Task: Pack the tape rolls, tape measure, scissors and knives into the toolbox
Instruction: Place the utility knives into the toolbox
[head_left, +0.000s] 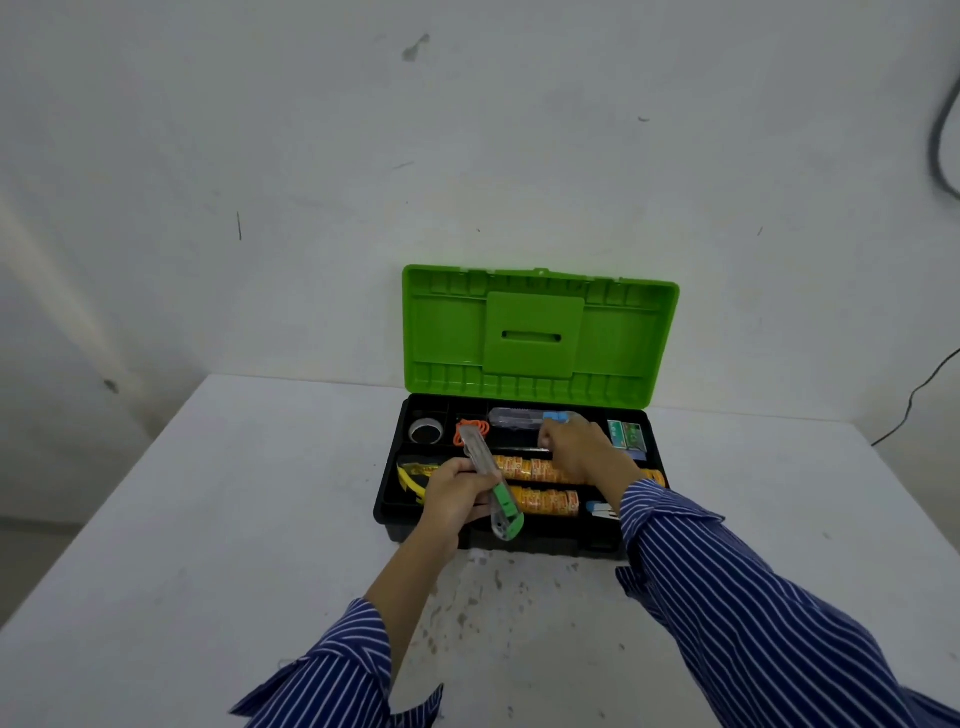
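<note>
Over the stained white table (249, 519), two arms in blue striped sleeves (753, 613) reach to the open toolbox (387, 499); the left hand (454, 493) grips a clear utility knife with a green end (493, 480), held slanting above the tray's near-left part. Beyond it lie orange tape rolls (545, 501) in two rows and a yellow-black tool (410, 480) at the left. Farther in, the right hand (576, 449) curls its fingers on a clear knife with a blue end (524, 417) in the far compartment, beside orange scissor handles (470, 434), a grey tape roll (426, 430) and the raised green lid (540, 335).
</note>
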